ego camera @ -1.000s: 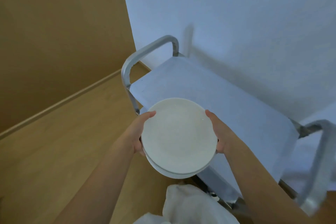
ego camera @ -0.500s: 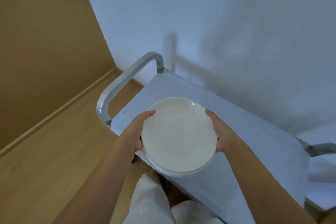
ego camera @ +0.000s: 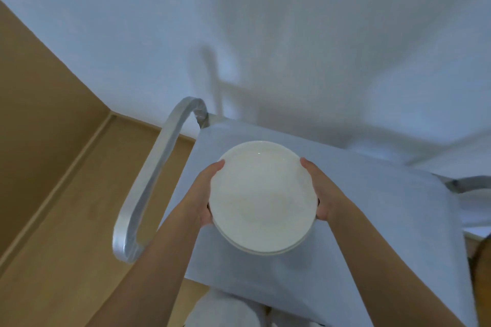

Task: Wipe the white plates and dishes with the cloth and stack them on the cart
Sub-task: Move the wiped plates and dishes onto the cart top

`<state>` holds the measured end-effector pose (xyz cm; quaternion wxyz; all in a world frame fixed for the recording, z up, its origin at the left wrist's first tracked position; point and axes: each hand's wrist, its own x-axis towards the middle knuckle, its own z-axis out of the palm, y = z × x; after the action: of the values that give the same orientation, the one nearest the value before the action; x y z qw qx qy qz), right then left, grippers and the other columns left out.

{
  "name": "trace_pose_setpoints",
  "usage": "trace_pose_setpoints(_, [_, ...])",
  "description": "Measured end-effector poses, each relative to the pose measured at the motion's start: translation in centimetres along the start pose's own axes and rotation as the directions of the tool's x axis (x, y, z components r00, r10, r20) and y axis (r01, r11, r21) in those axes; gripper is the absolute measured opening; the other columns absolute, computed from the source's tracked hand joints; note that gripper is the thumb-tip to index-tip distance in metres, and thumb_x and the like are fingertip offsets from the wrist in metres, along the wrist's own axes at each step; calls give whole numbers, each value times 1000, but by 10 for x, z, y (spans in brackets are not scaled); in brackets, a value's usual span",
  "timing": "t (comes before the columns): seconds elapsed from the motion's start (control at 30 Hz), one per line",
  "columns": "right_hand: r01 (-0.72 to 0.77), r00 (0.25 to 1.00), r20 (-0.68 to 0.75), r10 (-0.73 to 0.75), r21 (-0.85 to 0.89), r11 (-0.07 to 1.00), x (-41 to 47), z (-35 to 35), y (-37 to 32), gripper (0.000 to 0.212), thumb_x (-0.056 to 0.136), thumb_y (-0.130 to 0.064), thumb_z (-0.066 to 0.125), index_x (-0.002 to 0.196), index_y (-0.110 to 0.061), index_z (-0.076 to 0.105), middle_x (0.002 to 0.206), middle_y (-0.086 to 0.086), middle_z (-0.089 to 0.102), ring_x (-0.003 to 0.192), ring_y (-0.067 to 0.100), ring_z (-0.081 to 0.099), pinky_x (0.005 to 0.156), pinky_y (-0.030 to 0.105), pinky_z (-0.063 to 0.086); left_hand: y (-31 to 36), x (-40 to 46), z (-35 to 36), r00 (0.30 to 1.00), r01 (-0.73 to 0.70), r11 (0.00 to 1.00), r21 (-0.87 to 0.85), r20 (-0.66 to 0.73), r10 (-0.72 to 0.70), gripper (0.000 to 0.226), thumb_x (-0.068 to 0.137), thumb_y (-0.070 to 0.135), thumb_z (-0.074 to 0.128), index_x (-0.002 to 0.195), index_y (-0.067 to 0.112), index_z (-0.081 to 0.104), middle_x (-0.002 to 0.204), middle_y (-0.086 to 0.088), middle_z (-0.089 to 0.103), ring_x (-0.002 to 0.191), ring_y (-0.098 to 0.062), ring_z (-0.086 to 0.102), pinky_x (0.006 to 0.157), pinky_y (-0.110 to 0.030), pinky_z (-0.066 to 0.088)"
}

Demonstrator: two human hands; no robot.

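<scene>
White wall (ego camera: 292,21) fills the upper view, meeting a tan wall (ego camera: 32,103) and wood floor (ego camera: 66,233) at a corner on the left. Against the white wall stands the cart (ego camera: 358,220); its top is covered by a pale sheet, bare apart from what is held over it.

Left to right: the cart's metal handle (ego camera: 148,188) loops at its left end. Left hand (ego camera: 202,199) grips the left rim of the plates (ego camera: 261,196), thumb on top edge, fingers curled beneath and hidden. Two rims show at the near edge, so at least two plates stacked; exact count cannot be told. Right hand (ego camera: 318,194) grips the opposite rim the same way, thumb up, fingers underneath.

Change over the last second: the view has closed in on the cart. The stack was first short of the cart's near edge, over the floor; it now sits squarely above the left half of the top. Grip on both sides unchanged. Whether the stack touches the sheet cannot be told; a soft shadow beneath suggests it is slightly raised.

Judgement: transport done, placement pending. Next is lowering level and sliding the fingers out. No cloth identifiable; white fabric (ego camera: 225,310) at bottom edge is probably clothing.
</scene>
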<state>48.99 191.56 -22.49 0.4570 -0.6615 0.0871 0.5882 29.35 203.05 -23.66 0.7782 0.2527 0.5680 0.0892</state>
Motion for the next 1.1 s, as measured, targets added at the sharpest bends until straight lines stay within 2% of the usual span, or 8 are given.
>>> trace_pose_setpoints(0.13, [13,1000,-11,-12,75,997,11,-3,1,35,94,-49,43,89,-22,64,68,1,73,70,21,64,61,33,46,9,12,8,999,25,999,33,35,-26,38,90,49,51,114,22,64,111,-14,69,104,-36,62,96,-52,46])
trace_pose_setpoints(0.27, [22,1000,-9,-21,126,992,19,-8,6,35,94,-48,44,92,-20,65,72,3,73,71,22,66,61,33,48,11,16,14,998,18,999,50,57,-20,42,95,47,45,124,19,59,119,-17,65,109,-37,60,98,-54,45])
trace_pose_setpoints(0.4, [36,999,-29,-32,128,991,21,-8,7,34,94,-48,45,94,-20,64,72,1,73,62,18,69,56,29,48,9,19,13,996,-50,998,44,73,47,44,99,43,39,129,15,56,118,-15,64,103,-34,60,86,-45,49])
trace_pose_setpoints(0.6, [77,994,-80,-69,100,992,15,-13,16,32,91,-46,52,103,-20,65,85,3,73,82,23,67,66,35,51,-1,13,11,996,-68,993,94,65,62,43,99,53,33,122,26,58,116,-7,65,104,-26,60,83,-40,49])
trace_pose_setpoints(0.7, [65,989,-133,-59,40,997,7,-15,14,28,90,-45,54,95,-20,65,86,1,70,81,21,63,68,33,50,4,11,15,989,-131,973,192,-42,142,41,97,54,39,121,27,57,120,-3,61,107,-23,58,90,-39,45])
trace_pose_setpoints(0.83, [153,972,-176,-154,-17,988,-3,-24,14,19,92,-34,54,88,-17,63,86,0,62,81,17,56,74,31,44,15,9,33,883,-372,797,476,-82,462,31,96,37,51,123,24,57,130,0,55,106,-14,51,91,-33,37])
trace_pose_setpoints(0.97, [232,938,-249,-240,-63,971,-22,-41,20,21,92,-29,55,102,-12,59,102,4,60,98,21,56,92,34,43,10,-3,60,797,-452,561,693,32,603,40,94,29,57,132,18,54,138,-5,51,127,-24,46,108,-41,35])
trace_pose_setpoints(1.1, [328,842,-332,-426,-311,892,-44,-73,32,16,91,-30,56,91,-14,60,99,4,61,91,18,57,78,27,42,-14,-22,95,720,-517,254,817,255,645,37,94,25,57,129,13,56,139,-9,51,134,-28,39,115,-46,23])
